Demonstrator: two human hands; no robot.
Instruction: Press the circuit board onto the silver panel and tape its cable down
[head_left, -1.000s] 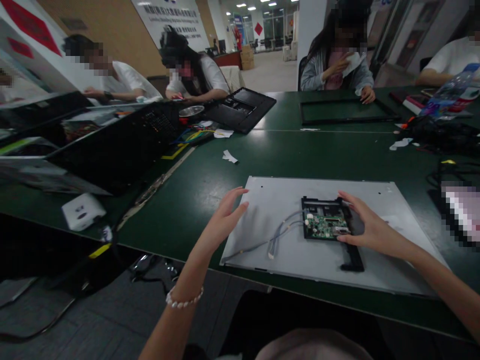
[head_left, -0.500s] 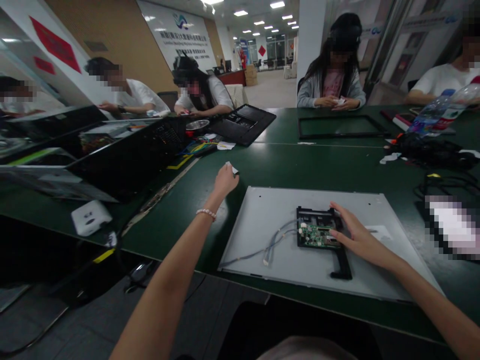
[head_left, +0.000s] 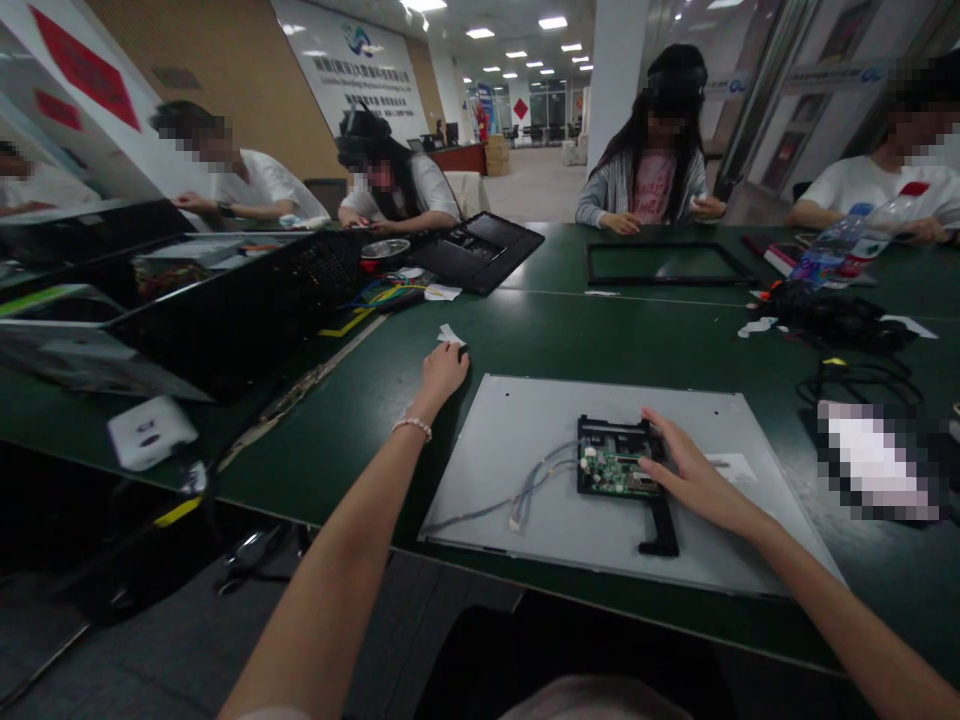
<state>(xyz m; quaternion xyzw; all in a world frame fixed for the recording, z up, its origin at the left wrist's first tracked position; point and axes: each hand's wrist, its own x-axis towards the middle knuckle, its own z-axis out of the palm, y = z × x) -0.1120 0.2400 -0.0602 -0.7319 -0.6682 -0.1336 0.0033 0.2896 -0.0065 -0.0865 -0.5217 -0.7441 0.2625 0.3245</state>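
On the left, my left hand (head_left: 445, 370) is closed over the green table, its curled fingers at a small piece of white paper (head_left: 450, 335). The fingertips are partly hidden, and the paper sticks out beyond them. My right hand (head_left: 694, 478) grips the right side of a black plastic bracket (head_left: 615, 428), thumb towards me and fingers at its far edge. A green circuit board (head_left: 611, 470) sits in the bracket. Grey cables (head_left: 534, 482) run from it to the left. Bracket and board rest on a flat grey metal panel (head_left: 480, 460), with a white label (head_left: 731, 467) beside my hand.
A black frame (head_left: 664, 282) and a black plastic cover (head_left: 487, 250) lie across the table. Open computer cases (head_left: 225, 310) and a white box (head_left: 152, 432) stand left. Bottles (head_left: 862, 240), black cables (head_left: 840, 310) and a blurred-out device (head_left: 877, 460) are right. Several people sit opposite.
My left hand has come slightly back towards me, and more of the white paper shows beyond its fingers. My right hand stays on the bracket. The whole view has shifted slightly.
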